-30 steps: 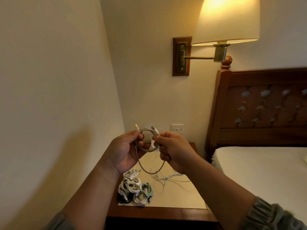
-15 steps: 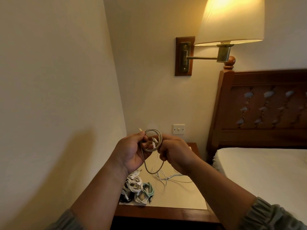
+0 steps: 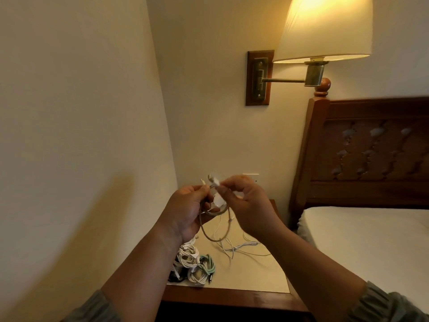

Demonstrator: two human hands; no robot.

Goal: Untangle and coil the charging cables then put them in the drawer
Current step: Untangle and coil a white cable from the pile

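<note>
I hold a grey braided cable point(image 3: 210, 235) in the air above the nightstand point(image 3: 232, 292). My left hand point(image 3: 188, 210) grips its small coil, with a plug tip sticking up past the fingers. My right hand point(image 3: 243, 203) pinches the cable's white end near the coil's top. One loop hangs down between my hands. Loose white cables point(image 3: 241, 248) lie spread on the nightstand top under the hands. A pile of coiled cables point(image 3: 191, 263), white, mint green and black, sits at the front left corner. No drawer is in view.
The nightstand stands in a corner, a wall close on its left. A bed point(image 3: 371, 240) with a carved wooden headboard point(image 3: 371, 149) is on the right. A lit wall lamp point(image 3: 325, 31) hangs above. A white wall socket point(image 3: 251, 176) shows behind my right hand.
My right hand has opened away from the coil and now pinches the white end at the top. The coil in my left hand looks tighter, and the view tilted slightly.
</note>
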